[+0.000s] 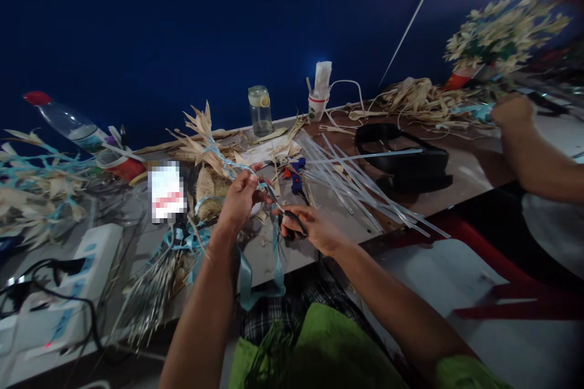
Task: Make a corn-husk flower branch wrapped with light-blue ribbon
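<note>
My left hand [241,199] pinches a stem wrapped in light blue ribbon, which leads up to a dried husk flower [201,134] at the upper left. Black-handled scissors [295,223] are in my right hand [312,228], their blades reaching to the ribbon beside my left fingers. A loose length of blue ribbon [245,282] hangs below my hands in a loop over the table's front edge. Just behind the hands lies a blue glue gun [297,175].
Clear plastic sticks [351,182] and a black holder [401,161] lie to the right. Behind stand a glass jar [260,112] and a cup [317,104]. A power strip [86,285] and wire bundle [152,298] are left. Another person's hand [513,112] works at far right.
</note>
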The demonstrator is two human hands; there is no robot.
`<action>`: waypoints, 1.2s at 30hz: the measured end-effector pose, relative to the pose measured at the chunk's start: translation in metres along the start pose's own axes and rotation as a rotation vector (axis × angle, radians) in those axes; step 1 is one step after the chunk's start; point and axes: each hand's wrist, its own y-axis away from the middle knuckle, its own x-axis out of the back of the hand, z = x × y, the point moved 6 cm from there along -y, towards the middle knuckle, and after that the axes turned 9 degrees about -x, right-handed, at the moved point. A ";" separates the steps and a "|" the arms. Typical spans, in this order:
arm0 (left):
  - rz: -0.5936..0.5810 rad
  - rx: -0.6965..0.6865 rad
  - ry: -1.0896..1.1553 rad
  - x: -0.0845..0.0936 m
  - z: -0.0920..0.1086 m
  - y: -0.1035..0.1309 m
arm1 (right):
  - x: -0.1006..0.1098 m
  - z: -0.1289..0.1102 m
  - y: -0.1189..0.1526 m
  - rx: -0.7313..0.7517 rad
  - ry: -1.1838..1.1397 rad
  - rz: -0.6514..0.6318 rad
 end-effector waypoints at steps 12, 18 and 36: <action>0.008 -0.082 0.015 -0.005 0.005 0.002 | -0.008 0.001 -0.001 -0.053 -0.067 0.001; 0.058 -0.125 0.086 -0.009 0.008 0.006 | -0.015 0.001 -0.001 -0.027 -0.102 -0.011; 0.078 -0.176 0.074 -0.011 0.002 0.006 | -0.016 0.002 -0.003 0.032 -0.241 -0.034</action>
